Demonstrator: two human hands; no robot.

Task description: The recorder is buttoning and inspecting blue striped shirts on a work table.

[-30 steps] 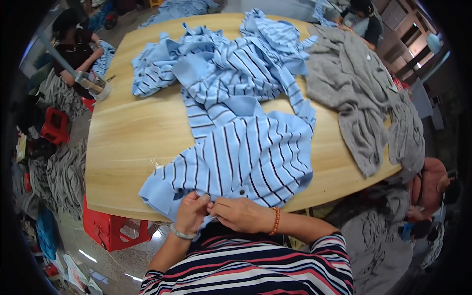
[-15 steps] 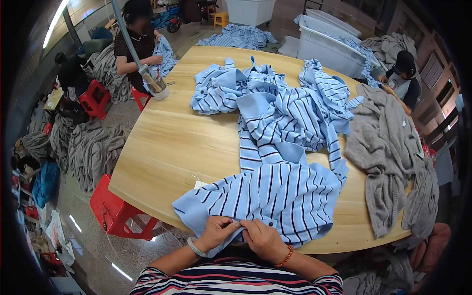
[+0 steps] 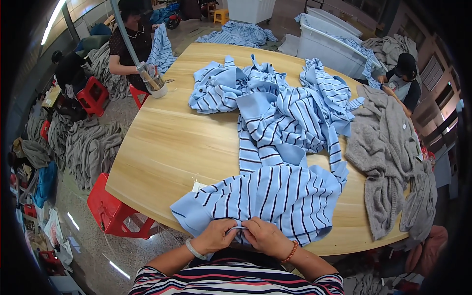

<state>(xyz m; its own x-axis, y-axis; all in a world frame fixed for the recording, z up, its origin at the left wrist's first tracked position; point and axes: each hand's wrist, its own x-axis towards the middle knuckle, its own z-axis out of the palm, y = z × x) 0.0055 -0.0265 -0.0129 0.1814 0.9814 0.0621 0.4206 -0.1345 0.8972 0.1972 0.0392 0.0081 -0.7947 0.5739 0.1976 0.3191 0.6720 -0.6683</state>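
A light blue knit garment with dark stripes (image 3: 275, 196) lies spread along the near edge of the wooden table. My left hand (image 3: 216, 236) pinches its near edge between thumb and fingers. Right beside it, my right hand (image 3: 265, 239) grips the same edge, so both sets of fingertips almost meet on a small fold of cloth. Whatever small thing may sit in that fold is hidden by my fingers. A small white tag (image 3: 198, 187) shows by the garment's left part. Beyond it, more blue striped garments (image 3: 295, 113) lie in a loose heap.
Grey knit garments (image 3: 381, 147) drape over the table's right edge. A cup of tools (image 3: 156, 87) stands at the far left edge of the table (image 3: 167, 142). A red stool (image 3: 110, 206) is at the left. Co-workers sit at far left and right; white bins (image 3: 327, 49) stand behind.
Both my hands have drawn together on the garment's edge, the right shifting slightly left. At far left, a co-worker has raised a striped garment.
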